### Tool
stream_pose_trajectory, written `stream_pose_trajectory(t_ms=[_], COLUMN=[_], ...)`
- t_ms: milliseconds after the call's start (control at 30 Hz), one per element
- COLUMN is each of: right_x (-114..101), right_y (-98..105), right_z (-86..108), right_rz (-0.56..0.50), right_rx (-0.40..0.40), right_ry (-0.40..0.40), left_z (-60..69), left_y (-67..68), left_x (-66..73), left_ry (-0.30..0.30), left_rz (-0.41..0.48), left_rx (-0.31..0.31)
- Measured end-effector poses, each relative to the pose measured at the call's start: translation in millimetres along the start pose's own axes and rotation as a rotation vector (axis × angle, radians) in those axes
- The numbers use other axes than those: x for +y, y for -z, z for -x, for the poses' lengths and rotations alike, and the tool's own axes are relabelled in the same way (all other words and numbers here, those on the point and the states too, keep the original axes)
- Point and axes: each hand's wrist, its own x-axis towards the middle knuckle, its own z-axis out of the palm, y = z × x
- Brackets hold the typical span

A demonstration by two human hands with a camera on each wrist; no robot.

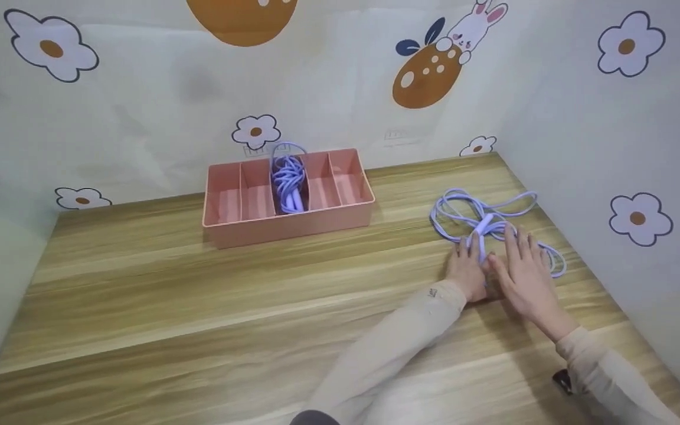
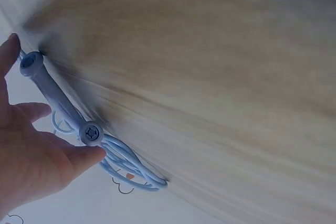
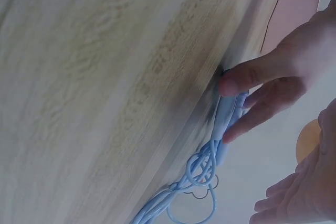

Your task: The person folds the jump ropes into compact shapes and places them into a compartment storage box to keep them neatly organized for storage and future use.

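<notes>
A light-purple jump rope (image 1: pixel 458 220) lies loosely coiled at the right of the wooden table, its two handles (image 1: pixel 484 226) angled near the hands. My left hand (image 1: pixel 467 273) is at the handles; in the right wrist view the thumb and fingers of this hand (image 3: pixel 278 80) pinch the handles (image 3: pixel 226 114) from both sides. In the left wrist view the left hand (image 2: pixel 37 158) has its thumb by one handle end. My right hand (image 1: pixel 528 283) is spread beside it over the rope's right part, fingers fairly straight; in the right wrist view this hand (image 3: pixel 307 187) grips nothing.
A pink tray (image 1: pixel 287 227) with several compartments stands at the back, left of the hands. Its middle compartment holds another bundled purple rope (image 1: pixel 288 177), one loop rising above the rim. Patterned walls (image 1: pixel 328 88) border the table at the back and sides.
</notes>
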Motion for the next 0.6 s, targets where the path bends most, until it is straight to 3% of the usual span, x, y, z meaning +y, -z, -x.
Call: stream_pose_trajectory(t_ms=[367,600], right_x=[2.6,-0.3], right_y=[-2.1,-2.8], right_z=[1.7,1.4], right_rz=[-0.015,0.005], right_rx=[0.017,0.020], right_ry=[0.004,0.004], left_z=[7.2,12.3], left_y=[-1.7,-5.7], left_x=[-3.2,-3.0], left_ry=[0.041,0.024], left_rz=[0.016,0.012], left_rx=[0.116,0.282])
